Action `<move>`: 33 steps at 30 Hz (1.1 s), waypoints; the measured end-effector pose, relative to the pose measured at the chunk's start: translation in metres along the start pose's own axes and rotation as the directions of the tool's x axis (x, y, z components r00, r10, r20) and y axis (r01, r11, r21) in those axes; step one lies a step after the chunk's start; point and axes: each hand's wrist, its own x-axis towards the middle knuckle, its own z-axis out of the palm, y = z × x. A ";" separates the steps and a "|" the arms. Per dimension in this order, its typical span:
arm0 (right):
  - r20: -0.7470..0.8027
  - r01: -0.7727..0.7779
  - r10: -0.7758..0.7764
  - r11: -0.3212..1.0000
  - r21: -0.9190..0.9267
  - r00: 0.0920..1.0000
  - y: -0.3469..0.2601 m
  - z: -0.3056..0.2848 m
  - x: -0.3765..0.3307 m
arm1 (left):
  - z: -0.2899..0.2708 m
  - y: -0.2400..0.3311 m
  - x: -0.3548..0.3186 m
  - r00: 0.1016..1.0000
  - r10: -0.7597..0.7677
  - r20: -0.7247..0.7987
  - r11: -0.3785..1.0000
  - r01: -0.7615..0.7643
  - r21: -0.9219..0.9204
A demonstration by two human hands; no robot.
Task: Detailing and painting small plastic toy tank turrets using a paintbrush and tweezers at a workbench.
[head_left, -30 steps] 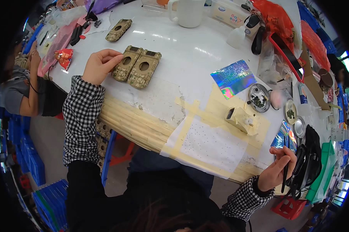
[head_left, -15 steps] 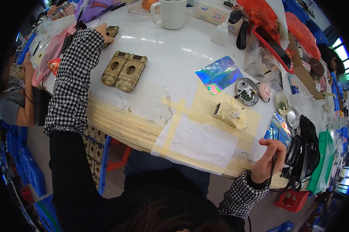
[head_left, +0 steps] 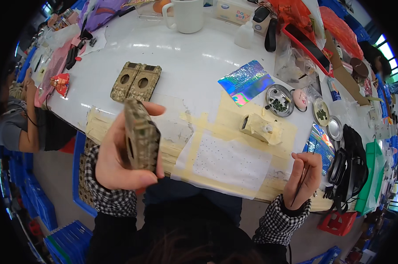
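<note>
**Camouflage part held up, thin tool half hidden**

Your left hand [head_left: 119,158] grips a camouflage-painted model part [head_left: 140,134] edge-on above the table edge [head_left: 97,127], its face hard to read. Your right hand [head_left: 302,180] pinches a thin tool [head_left: 305,172], its tip hidden behind your fingers.

This looks like a hobby or model-making workshop. The white tabletop [head_left: 199,57] is patched with masking tape [head_left: 234,121], and beyond the left hand [head_left: 119,154] lie camouflage model parts [head_left: 135,82], small metal dishes [head_left: 279,100] and blue crates [head_left: 66,242] below.
</note>
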 end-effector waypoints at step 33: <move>0.118 0.284 -0.261 0.920 -0.271 0.958 -0.025 0.036 0.043 | 0.067 -0.071 0.012 0.936 -0.312 0.162 0.635 0.332 -0.698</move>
